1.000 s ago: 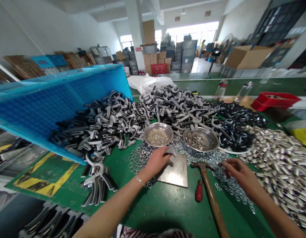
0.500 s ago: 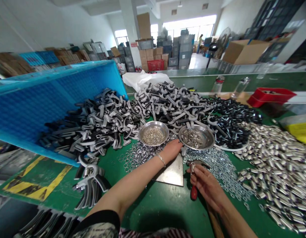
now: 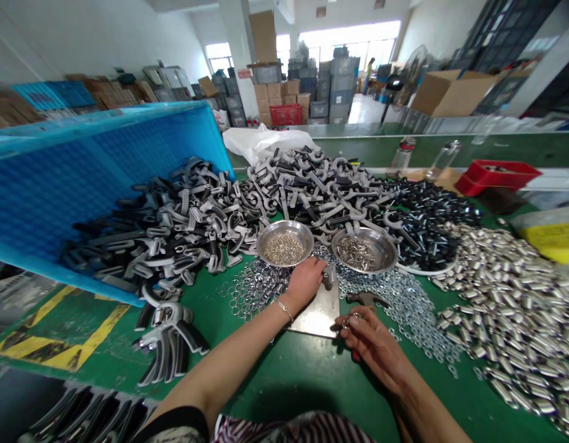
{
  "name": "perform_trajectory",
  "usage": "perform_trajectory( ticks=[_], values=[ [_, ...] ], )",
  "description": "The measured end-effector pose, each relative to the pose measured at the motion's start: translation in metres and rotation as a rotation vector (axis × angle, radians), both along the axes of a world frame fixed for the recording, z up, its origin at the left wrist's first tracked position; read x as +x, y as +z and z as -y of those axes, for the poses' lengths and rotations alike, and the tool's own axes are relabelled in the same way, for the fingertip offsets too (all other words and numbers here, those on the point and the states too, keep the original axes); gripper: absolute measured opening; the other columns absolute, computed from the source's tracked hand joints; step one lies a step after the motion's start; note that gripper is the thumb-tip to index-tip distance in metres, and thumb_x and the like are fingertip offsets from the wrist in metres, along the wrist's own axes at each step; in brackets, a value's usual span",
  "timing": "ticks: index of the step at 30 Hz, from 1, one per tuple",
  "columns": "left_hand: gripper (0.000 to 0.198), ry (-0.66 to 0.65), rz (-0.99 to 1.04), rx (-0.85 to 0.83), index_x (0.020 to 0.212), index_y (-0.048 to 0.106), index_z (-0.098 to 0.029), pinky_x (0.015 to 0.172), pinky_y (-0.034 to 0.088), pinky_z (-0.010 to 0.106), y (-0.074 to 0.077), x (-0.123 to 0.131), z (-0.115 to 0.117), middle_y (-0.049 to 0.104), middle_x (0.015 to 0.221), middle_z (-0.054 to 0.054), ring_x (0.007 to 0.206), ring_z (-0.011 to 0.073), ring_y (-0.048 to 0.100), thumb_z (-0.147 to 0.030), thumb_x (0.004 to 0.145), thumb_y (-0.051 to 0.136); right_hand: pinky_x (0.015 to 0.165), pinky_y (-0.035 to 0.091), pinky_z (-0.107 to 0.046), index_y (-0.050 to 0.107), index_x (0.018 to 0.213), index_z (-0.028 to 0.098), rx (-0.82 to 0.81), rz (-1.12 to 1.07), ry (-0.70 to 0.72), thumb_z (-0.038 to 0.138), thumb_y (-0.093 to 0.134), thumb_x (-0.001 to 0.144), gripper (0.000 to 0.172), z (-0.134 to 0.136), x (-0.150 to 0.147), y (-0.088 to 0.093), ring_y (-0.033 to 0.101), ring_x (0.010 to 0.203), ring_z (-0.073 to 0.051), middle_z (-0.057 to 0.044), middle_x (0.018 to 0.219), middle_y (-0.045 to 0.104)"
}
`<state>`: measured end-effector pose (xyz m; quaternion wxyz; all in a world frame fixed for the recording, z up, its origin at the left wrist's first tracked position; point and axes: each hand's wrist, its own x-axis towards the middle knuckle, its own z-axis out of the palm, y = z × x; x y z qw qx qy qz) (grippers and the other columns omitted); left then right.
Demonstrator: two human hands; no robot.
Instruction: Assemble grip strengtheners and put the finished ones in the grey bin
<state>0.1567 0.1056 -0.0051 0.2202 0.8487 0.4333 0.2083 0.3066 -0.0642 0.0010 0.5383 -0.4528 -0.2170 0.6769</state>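
My left hand (image 3: 305,280) is closed around a small grey part (image 3: 329,275) that it holds upright on the flat steel plate (image 3: 321,314). My right hand (image 3: 370,341) hovers at the plate's right edge with a small metal ring (image 3: 349,320) pinched in its fingertips. The hammer (image 3: 365,299) lies under my right hand, only its head showing. Two steel bowls sit just beyond, the left bowl (image 3: 285,242) with fine bits, the right bowl (image 3: 363,250) with small pins.
A tipped blue crate (image 3: 81,178) spills grey and black handle parts (image 3: 192,215) at the left. Zinc washers (image 3: 404,304) cover the green table (image 3: 288,381). Black pieces (image 3: 427,227) and silver sleeves (image 3: 515,289) lie at the right. A red tray (image 3: 496,175) stands far right.
My right hand came in from the washer pile on the right to the plate's edge with a ring. My left hand shifted slightly along the plate, still gripping the grey part.
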Motion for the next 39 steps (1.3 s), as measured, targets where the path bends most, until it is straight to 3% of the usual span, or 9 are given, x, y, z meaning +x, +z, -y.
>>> perform_trajectory(
  ticks=[4, 8, 10, 13, 18, 26, 30, 35, 39],
  values=[
    [0.014, 0.1, 0.24, -0.106, 0.098, 0.061, -0.016, 0.085, 0.05, 0.034, -0.002, -0.02, 0.028, 0.065, 0.093, 0.008, 0.09, 0.0195, 0.062, -0.016, 0.09, 0.05, 0.037, 0.032, -0.017, 0.053, 0.109, 0.025, 0.077, 0.153, 0.071, 0.044, 0.069, 0.087, 0.033, -0.003, -0.006, 0.003, 0.047, 0.04, -0.007, 0.002, 0.068, 0.067],
    [0.029, 0.183, 0.732, -0.636, 0.096, 0.061, -0.015, 0.058, 0.048, 0.025, -0.007, -0.043, 0.07, 0.062, 0.071, 0.001, 0.058, 0.0133, 0.059, -0.042, 0.088, 0.061, 0.034, 0.018, -0.014, 0.052, 0.092, 0.024, 0.05, 0.079, 0.088, 0.043, 0.072, 0.084, 0.029, -0.001, -0.016, 0.005, 0.025, 0.035, -0.002, 0.012, 0.049, 0.044],
    [0.036, 0.22, 0.994, -0.893, 0.094, 0.063, -0.014, 0.059, 0.047, 0.024, -0.007, -0.052, 0.092, 0.063, 0.074, 0.001, 0.059, 0.0115, 0.059, -0.043, 0.076, 0.074, 0.035, 0.025, -0.014, 0.054, 0.097, 0.023, 0.043, 0.067, 0.146, 0.042, 0.075, 0.082, 0.032, 0.0, -0.024, 0.009, 0.032, 0.038, -0.003, 0.01, 0.055, 0.05],
    [0.038, 0.24, 1.147, -1.024, 0.095, 0.069, -0.014, 0.063, 0.047, 0.022, -0.002, -0.062, 0.12, 0.066, 0.077, 0.002, 0.063, 0.0099, 0.058, -0.038, 0.068, 0.082, 0.037, 0.037, -0.018, 0.056, 0.098, 0.021, 0.057, 0.157, 0.249, 0.046, 0.071, 0.085, 0.032, 0.001, -0.037, 0.015, 0.049, 0.042, -0.007, 0.003, 0.065, 0.064],
    [0.032, 0.267, 1.171, -1.019, 0.089, 0.071, -0.015, 0.063, 0.046, 0.022, 0.007, -0.075, 0.148, 0.067, 0.076, 0.002, 0.062, 0.0105, 0.058, -0.034, 0.066, 0.083, 0.037, 0.032, -0.015, 0.053, 0.085, 0.021, 0.04, 0.112, 0.235, 0.044, 0.068, 0.087, 0.028, 0.007, -0.059, 0.017, 0.039, 0.04, -0.005, 0.005, 0.059, 0.059],
    [0.027, 0.225, 1.17, -1.043, 0.086, 0.073, -0.014, 0.067, 0.045, 0.023, 0.003, -0.088, 0.167, 0.068, 0.082, 0.003, 0.067, 0.0113, 0.056, -0.032, 0.068, 0.082, 0.035, 0.028, -0.014, 0.055, 0.086, 0.021, -0.012, -0.022, 0.241, 0.039, 0.068, 0.089, 0.023, 0.024, -0.077, 0.021, 0.032, 0.042, -0.004, 0.007, 0.057, 0.05],
    [0.031, 0.227, 1.241, -1.112, 0.087, 0.072, -0.014, 0.068, 0.045, 0.022, 0.006, -0.082, 0.169, 0.067, 0.085, 0.004, 0.071, 0.0119, 0.057, -0.033, 0.065, 0.084, 0.035, 0.028, -0.012, 0.059, 0.084, 0.018, -0.072, -0.077, 0.186, 0.034, 0.073, 0.086, 0.022, 0.025, -0.073, 0.024, 0.031, 0.043, -0.003, 0.007, 0.059, 0.048],
    [0.029, 0.146, 1.124, -1.035, 0.085, 0.071, -0.013, 0.07, 0.044, 0.023, 0.012, -0.078, 0.159, 0.066, 0.081, 0.003, 0.071, 0.0124, 0.056, -0.033, 0.067, 0.083, 0.04, 0.035, -0.009, 0.066, 0.09, 0.014, -0.207, -0.274, 0.17, 0.028, 0.083, 0.075, 0.027, 0.024, -0.06, 0.024, 0.039, 0.047, -0.001, 0.003, 0.065, 0.055],
    [0.023, 0.043, 0.907, -0.896, 0.087, 0.07, -0.014, 0.069, 0.044, 0.023, 0.013, -0.082, 0.148, 0.066, 0.08, 0.003, 0.073, 0.0134, 0.058, -0.031, 0.073, 0.077, 0.045, 0.042, -0.014, 0.066, 0.097, 0.017, -0.127, -0.037, 0.223, 0.034, 0.078, 0.08, 0.027, 0.021, -0.048, 0.023, 0.05, 0.05, -0.004, 0.001, 0.071, 0.063]
  ],
)
